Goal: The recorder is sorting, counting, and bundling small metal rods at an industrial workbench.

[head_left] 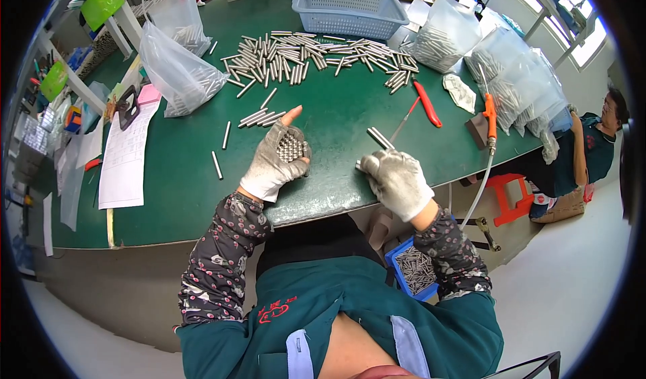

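Observation:
A tight bundle of short shiny metal pins [291,149] sits in my left hand [266,169], their round ends facing up. The fingers of that worn white glove are wrapped round the bundle, and the bare thumb sticks out. My right hand [400,184], in a similar glove, is closed near the table's front edge, with a small metal end showing at its fingertips. Two pins [381,138] lie just beyond its knuckles; whether the fingers touch them I cannot tell. A few loose pins [254,117] lie beyond my left hand, and a large scattered pile [289,53] is farther back.
On the green table [182,170] are a blue basket [350,26], red-handled pliers [428,104], an orange air gun [490,115], a white cloth [459,92], bags of pins [178,76] and a paper sheet [126,160]. Below stands a blue bin of pins [415,269]. A person [584,147] sits at right.

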`<action>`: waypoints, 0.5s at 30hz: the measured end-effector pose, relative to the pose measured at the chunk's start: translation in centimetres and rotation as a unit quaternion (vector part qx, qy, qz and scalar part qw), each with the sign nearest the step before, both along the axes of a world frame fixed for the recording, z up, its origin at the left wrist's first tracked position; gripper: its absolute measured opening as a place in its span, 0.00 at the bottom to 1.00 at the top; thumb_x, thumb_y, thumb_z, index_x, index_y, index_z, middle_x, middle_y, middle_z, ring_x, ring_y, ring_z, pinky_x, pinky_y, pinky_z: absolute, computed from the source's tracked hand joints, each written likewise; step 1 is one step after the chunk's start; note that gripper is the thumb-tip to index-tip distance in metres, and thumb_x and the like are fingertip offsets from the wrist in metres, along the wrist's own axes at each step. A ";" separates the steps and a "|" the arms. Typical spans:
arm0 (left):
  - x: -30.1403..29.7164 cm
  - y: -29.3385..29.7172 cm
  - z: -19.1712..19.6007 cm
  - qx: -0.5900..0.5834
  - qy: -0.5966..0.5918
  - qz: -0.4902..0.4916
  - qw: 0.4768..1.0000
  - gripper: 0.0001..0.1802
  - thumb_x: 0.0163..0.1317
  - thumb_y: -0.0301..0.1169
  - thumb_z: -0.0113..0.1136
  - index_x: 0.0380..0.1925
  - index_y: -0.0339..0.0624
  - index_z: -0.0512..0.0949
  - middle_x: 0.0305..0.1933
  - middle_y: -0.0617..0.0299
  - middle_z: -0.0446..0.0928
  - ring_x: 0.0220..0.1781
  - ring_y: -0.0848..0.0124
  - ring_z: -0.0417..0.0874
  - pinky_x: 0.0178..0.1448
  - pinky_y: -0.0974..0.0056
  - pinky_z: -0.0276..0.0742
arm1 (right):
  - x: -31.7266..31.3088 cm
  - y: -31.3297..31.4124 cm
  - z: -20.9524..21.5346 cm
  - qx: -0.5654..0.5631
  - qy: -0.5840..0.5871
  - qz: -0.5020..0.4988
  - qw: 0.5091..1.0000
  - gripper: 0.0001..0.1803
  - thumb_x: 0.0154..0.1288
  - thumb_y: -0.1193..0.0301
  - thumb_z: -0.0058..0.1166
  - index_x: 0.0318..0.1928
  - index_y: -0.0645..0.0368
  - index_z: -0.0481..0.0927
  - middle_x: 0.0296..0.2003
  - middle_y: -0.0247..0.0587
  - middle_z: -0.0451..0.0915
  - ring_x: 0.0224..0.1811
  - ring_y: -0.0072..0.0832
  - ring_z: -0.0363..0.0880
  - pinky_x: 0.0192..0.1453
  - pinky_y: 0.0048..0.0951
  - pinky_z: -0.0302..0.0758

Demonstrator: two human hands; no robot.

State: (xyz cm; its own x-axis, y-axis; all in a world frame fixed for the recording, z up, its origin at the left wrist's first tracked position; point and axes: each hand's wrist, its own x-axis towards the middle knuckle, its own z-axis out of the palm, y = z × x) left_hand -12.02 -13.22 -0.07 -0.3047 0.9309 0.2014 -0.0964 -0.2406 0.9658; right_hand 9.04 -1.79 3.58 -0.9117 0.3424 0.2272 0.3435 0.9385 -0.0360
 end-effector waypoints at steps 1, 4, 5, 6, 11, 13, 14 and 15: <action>0.0 0.0 0.0 0.003 -0.002 0.002 1.000 0.48 0.40 0.13 0.62 0.65 0.45 0.55 0.36 0.68 0.65 0.35 0.76 0.74 0.39 0.72 0.72 | -0.4 0.4 -0.3 0.000 0.002 0.001 1.000 0.08 0.50 0.75 0.50 0.34 0.54 0.75 0.27 0.39 0.75 0.34 0.36 0.76 0.37 0.35 0.72; -0.1 -0.1 0.0 0.005 0.002 0.005 1.000 0.48 0.40 0.13 0.62 0.65 0.45 0.55 0.36 0.68 0.65 0.35 0.76 0.74 0.38 0.72 0.72 | -1.8 1.7 -0.8 0.029 0.116 -0.064 0.991 0.06 0.51 0.73 0.51 0.33 0.54 0.75 0.27 0.39 0.75 0.33 0.37 0.76 0.36 0.36 0.72; -0.1 -0.1 0.0 0.003 0.005 0.006 1.000 0.48 0.40 0.13 0.62 0.65 0.45 0.55 0.36 0.68 0.65 0.35 0.76 0.74 0.38 0.72 0.72 | -2.0 1.8 -0.9 0.046 0.135 -0.091 0.985 0.05 0.51 0.73 0.52 0.32 0.54 0.74 0.26 0.38 0.74 0.32 0.37 0.76 0.35 0.36 0.72; 0.0 -0.2 0.1 0.002 -0.022 -0.001 1.000 0.48 0.40 0.15 0.64 0.65 0.45 0.55 0.37 0.67 0.65 0.35 0.75 0.74 0.38 0.72 0.72 | -2.1 1.6 -0.8 0.046 0.166 -0.096 0.980 0.08 0.51 0.72 0.54 0.34 0.56 0.75 0.26 0.39 0.74 0.31 0.37 0.75 0.35 0.36 0.72; -0.1 -0.4 0.2 0.018 -0.021 -0.019 0.999 0.49 0.41 0.18 0.66 0.65 0.45 0.54 0.37 0.67 0.66 0.37 0.75 0.73 0.41 0.71 0.71 | -4.1 -1.0 0.3 -0.304 0.244 -0.007 0.921 0.18 0.51 0.75 0.57 0.45 0.60 0.75 0.27 0.36 0.75 0.27 0.22 0.73 0.34 0.22 0.70; 0.0 -0.4 0.4 0.024 -0.022 -0.029 0.999 0.51 0.40 0.18 0.67 0.66 0.46 0.52 0.36 0.67 0.67 0.38 0.76 0.72 0.44 0.73 0.69 | -5.9 -1.5 -1.3 -0.391 0.253 0.029 0.885 0.20 0.53 0.73 0.59 0.48 0.61 0.74 0.25 0.32 0.72 0.27 0.17 0.69 0.34 0.19 0.69; -0.1 -0.4 0.4 0.018 -0.027 -0.035 0.999 0.55 0.39 0.19 0.68 0.68 0.48 0.47 0.36 0.68 0.69 0.39 0.77 0.72 0.47 0.74 0.68 | -6.6 -1.6 -1.8 -0.424 0.241 0.041 0.872 0.20 0.54 0.72 0.59 0.49 0.62 0.73 0.26 0.30 0.71 0.27 0.16 0.67 0.34 0.18 0.68; 0.0 -0.3 0.1 0.017 -0.024 -0.032 0.999 0.55 0.39 0.19 0.68 0.68 0.48 0.47 0.36 0.68 0.69 0.39 0.77 0.72 0.47 0.74 0.68 | -7.0 -1.8 -2.2 -0.457 0.230 0.037 0.859 0.20 0.54 0.74 0.59 0.48 0.62 0.73 0.29 0.31 0.74 0.30 0.15 0.70 0.36 0.18 0.70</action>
State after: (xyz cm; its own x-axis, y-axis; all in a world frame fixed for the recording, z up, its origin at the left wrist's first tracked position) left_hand -12.02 -13.52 0.04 -0.2543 0.9416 0.2207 -0.1587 -0.2658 0.9509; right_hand 2.07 -3.56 1.43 -0.8240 0.5145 0.2372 0.0361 0.4654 -0.8844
